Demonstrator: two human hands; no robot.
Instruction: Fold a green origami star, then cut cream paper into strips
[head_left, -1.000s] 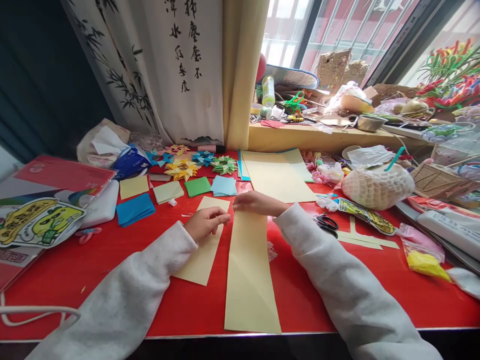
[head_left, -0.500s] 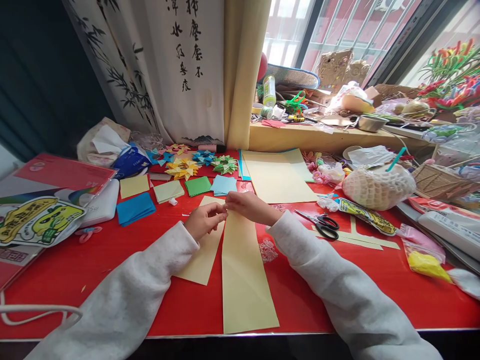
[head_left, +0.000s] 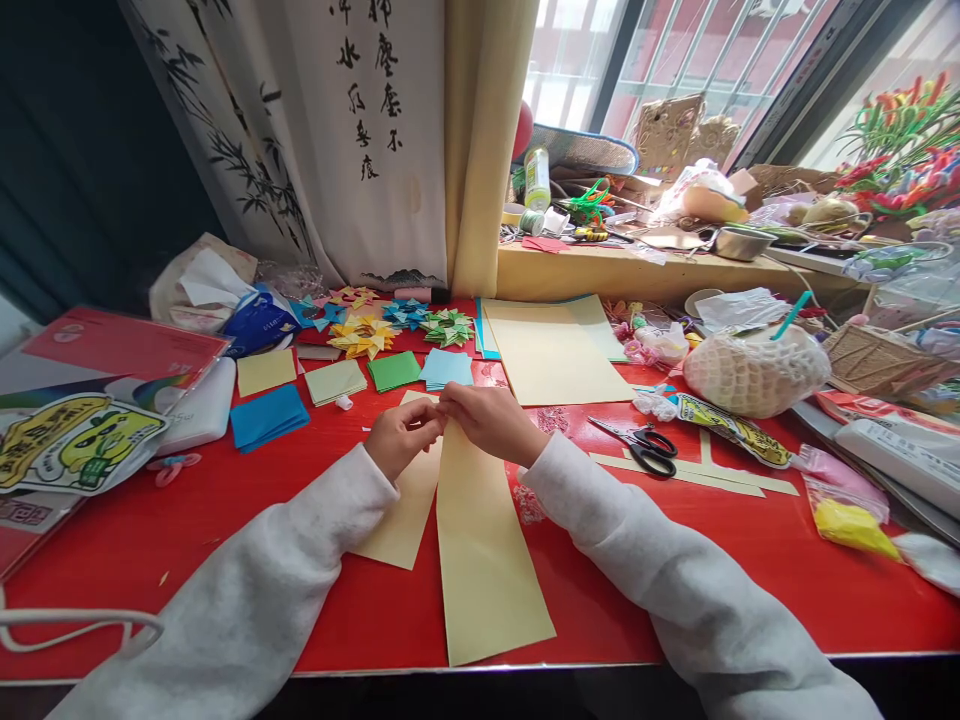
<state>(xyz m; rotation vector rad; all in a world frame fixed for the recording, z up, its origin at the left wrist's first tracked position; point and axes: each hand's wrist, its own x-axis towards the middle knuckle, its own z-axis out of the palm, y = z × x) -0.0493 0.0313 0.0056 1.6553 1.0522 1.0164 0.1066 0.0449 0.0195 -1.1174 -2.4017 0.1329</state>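
Here our left hand [head_left: 401, 438] and right hand [head_left: 491, 420] pinch the far end of the long pale-yellow paper strip [head_left: 487, 560], fingertips meeting, presumably to steady that edge.

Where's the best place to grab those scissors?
Probably by the black handles, reaching in from the person's right: their wide loops lie at that end, while the pointed blades aim left and away. The scissors look flat, partly over pale paper strips.

one head-worn camera looks forward and down over the near edge of a table [head_left: 360, 620]; left hand [head_left: 397, 440] and right hand [head_left: 487, 418] show close, mid-frame; curtain [head_left: 480, 150] and window [head_left: 686, 60] rise farther off
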